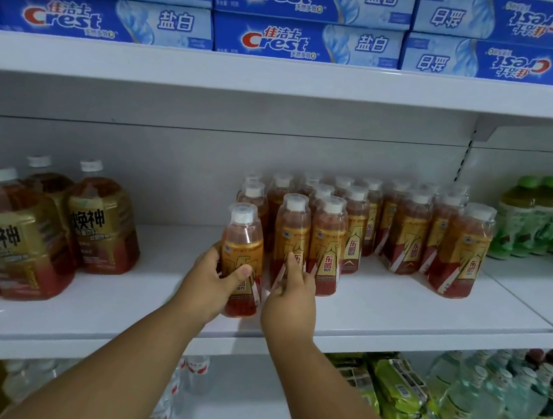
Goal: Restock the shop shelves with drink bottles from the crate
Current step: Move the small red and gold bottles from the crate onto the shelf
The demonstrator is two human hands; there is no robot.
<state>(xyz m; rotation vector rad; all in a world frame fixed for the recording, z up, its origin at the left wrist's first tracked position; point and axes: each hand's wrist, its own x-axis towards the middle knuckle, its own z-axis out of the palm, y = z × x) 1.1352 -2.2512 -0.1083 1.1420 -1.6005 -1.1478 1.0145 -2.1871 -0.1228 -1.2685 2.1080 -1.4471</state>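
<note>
White metal shelving fills the view, and the middle shelf point(393, 316) is where it's all happening. The left hand point(210, 287) wraps a small amber bottle point(242, 259), thumb across the label and fingers curled behind it, with the base at the shelf's front edge, slightly tilted. Just to its right the right hand point(289, 297) reaches in, fingers fairly straight, the fingertips touching the front bottle of the row point(291, 237); whether they pinch it, I cannot tell.

Behind and to the right, the same white-capped drinks stand packed together in a block point(400, 230) reaching back toward the pale rear panel. Bare white shelf lies between that block and the big jugs point(49, 233) on the left, amber, with gold and red labels. On the far right, past a shelf joint, green bottles point(541, 225) stand in rows.

Up top, blue toothpaste boxes point(293, 40) are stacked two high along the upper shelf, with the right-hand ones upside down. Down below, the lower shelf holds clear water bottles point(187, 375) at left, green packets point(393, 390) in the middle and pale greenish bottles point(486, 394) at right.
</note>
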